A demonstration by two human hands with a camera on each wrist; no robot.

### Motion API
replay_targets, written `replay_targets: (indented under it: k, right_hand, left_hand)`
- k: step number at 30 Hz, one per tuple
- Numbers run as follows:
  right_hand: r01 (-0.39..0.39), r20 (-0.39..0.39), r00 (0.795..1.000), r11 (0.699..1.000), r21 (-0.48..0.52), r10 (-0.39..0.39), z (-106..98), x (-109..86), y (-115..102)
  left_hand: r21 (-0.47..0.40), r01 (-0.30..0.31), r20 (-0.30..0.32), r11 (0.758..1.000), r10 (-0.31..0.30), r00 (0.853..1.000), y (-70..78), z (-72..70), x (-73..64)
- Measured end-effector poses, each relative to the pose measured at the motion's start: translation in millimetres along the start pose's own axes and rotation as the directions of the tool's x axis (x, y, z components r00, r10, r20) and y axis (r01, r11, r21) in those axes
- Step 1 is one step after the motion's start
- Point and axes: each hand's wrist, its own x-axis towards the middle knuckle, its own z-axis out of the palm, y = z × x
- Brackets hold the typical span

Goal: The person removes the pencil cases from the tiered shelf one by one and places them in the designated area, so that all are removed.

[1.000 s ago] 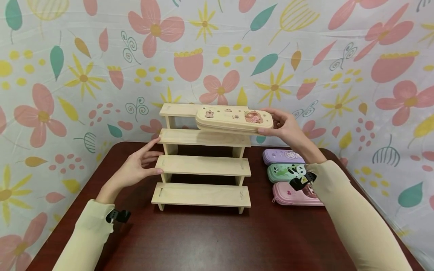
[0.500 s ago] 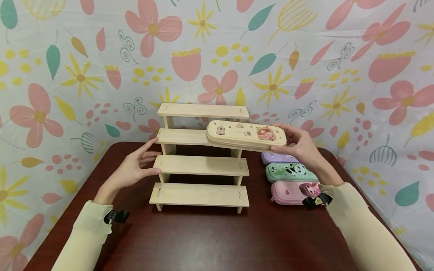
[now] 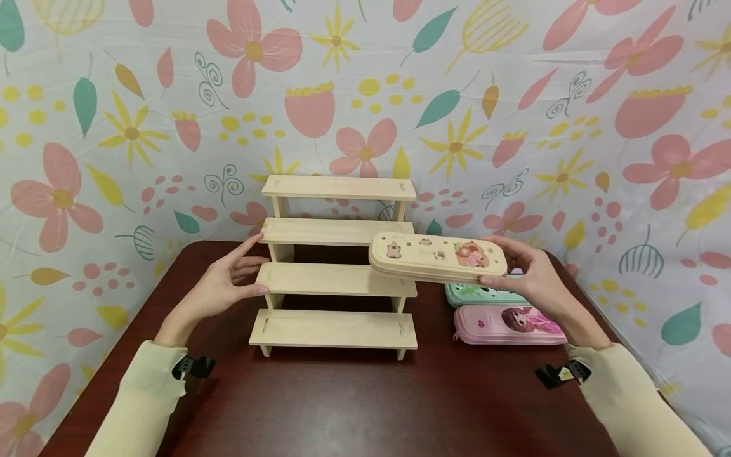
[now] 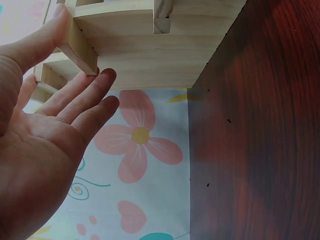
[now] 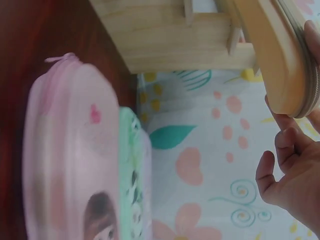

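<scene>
A cream pencil case point(image 3: 436, 257) printed with bears hangs in the air at the right end of the stepped wooden shelf point(image 3: 331, 278). My right hand point(image 3: 531, 273) grips it by its right end, thumb in front and fingers behind. In the right wrist view the zip edge of the pencil case point(image 5: 282, 55) shows beside the fingers. My left hand point(image 3: 217, 285) touches the left side of the shelf, index fingertip on the second step from the top and thumb by the one below. From the left wrist view, the left hand's fingers point(image 4: 92, 95) are fairly straight against the wood.
To the right of the shelf lie a pink pencil case point(image 3: 508, 325) with a doll print and a green pencil case point(image 3: 468, 294). A purple one behind is mostly hidden. All stand on the dark wooden table point(image 3: 342, 400), against a flowered cloth point(image 3: 485, 82).
My right hand has carried the cream pencil case down and to the right, from near the upper steps to in front of the other pencil cases. My left hand stays at the shelf.
</scene>
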Motion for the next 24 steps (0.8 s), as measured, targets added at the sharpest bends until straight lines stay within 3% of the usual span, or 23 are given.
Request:
replay_targets:
  k: [10,24]
  right_hand:
    - [0.008,-0.004,1.000,1.000,0.008,-0.008,-17,-35.1,18]
    - [-0.081,0.011,0.997,0.996,0.027,0.081,-46,-91.6,48]
  left_hand:
    - [0.010,0.022,0.002,1.000,-0.022,1.000,0.5,0.4,0.6]
    - [0.016,0.010,0.006,1.000,-0.010,1.000,0.6,-0.1,1.2]
